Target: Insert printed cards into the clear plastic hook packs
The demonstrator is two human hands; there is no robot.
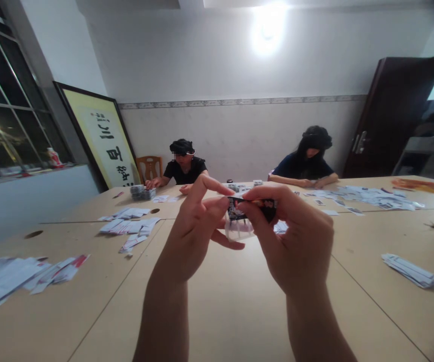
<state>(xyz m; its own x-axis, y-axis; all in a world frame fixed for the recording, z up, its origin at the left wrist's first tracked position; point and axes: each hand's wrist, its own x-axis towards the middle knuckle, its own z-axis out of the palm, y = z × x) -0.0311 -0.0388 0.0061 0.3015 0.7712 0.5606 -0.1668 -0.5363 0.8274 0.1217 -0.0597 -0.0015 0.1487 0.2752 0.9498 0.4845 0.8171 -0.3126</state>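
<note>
Both hands are raised above the table, in the middle of the head view, around a small black printed packet (235,210). My left hand (192,231) pinches its left end between thumb and fingers, with one lower finger stretched out beneath. At the right end, the thumb and index finger of my right hand (300,236) are closed on the same packet. A clear, whitish plastic piece (238,231) shows just below the black part; I cannot tell whether the two are joined. My fingers cover much of the packet.
White paper slips lie in a heap (9,279) at left, another pile (128,226) farther back, and a bundle (409,270) at right. Two people sit across the table (224,311), one beside stacked cards (141,192), the other behind scattered slips (371,197).
</note>
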